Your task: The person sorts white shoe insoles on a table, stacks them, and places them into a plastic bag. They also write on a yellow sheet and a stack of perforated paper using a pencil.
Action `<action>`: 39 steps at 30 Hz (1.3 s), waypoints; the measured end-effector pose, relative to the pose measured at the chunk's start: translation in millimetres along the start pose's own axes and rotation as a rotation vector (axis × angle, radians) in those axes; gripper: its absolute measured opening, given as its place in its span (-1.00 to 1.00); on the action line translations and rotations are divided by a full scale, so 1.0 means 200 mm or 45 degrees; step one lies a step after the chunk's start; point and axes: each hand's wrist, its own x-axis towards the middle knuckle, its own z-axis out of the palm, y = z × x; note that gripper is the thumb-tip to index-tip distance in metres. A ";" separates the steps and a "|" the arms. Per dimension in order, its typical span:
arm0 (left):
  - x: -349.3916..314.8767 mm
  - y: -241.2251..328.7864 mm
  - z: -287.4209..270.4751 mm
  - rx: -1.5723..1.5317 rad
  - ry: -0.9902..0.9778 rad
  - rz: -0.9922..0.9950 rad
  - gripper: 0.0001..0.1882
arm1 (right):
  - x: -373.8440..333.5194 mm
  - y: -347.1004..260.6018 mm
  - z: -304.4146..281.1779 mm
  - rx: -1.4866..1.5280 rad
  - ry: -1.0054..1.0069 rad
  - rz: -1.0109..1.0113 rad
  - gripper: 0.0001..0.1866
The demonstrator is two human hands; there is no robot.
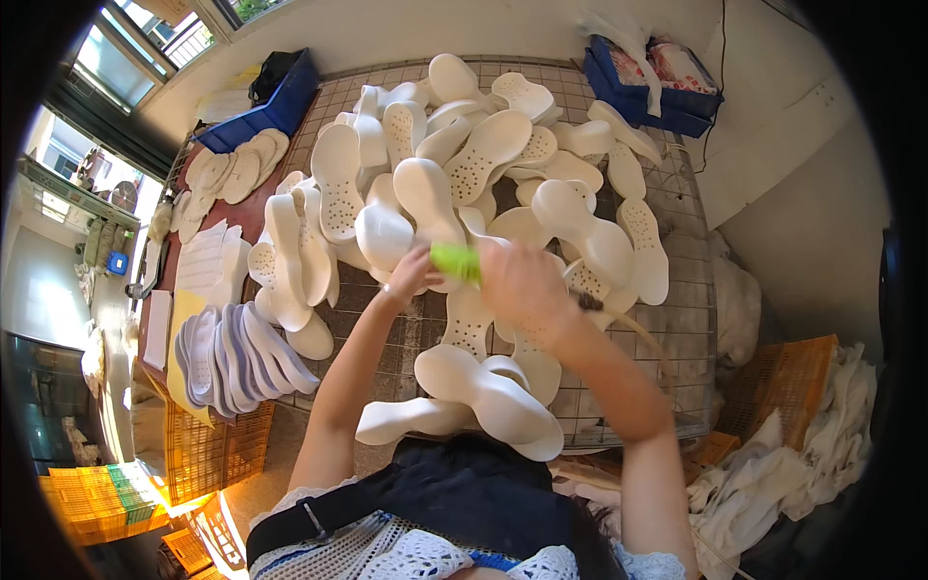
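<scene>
My right hand (527, 290), partly smeared by motion, is closed around a bright green hand tool (454, 261); a dark fitting and a pale hose (643, 333) trail from behind the hand. The tool's exact kind is unclear. My left hand (414, 273) has its fingers curled at the lower end of a white shoe sole (425, 196), just left of the tool's green end. Many more white soles, some dotted with holes, heap up beyond my hands, such as a perforated sole (490, 145). Near me, a white sole (483, 391) lies across others at the table's front edge.
The wire-grid tabletop (681, 367) carries the heap. At the left stand a row of pale lilac soles (237, 353), round white pads (242, 169) and a blue bin (266, 111). Another blue bin (667, 111) sits far right. Orange crates (217, 445) and white cloth (793, 474) flank the table.
</scene>
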 end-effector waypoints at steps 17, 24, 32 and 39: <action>-0.64 -0.18 -0.40 2.534 0.133 0.970 -0.64 | -0.49 0.79 -0.19 0.127 0.434 0.804 -0.72; -0.15 0.53 -0.18 2.617 0.550 0.197 -0.73 | -1.11 0.63 -0.03 0.494 -0.595 0.324 -0.86; 0.77 0.85 0.70 1.949 -0.046 1.199 -0.73 | -1.51 0.99 0.42 0.766 -0.377 0.876 -0.77; 2.08 0.62 1.27 1.907 -0.088 0.901 -0.46 | -1.46 1.26 0.63 0.969 -0.402 0.965 -0.73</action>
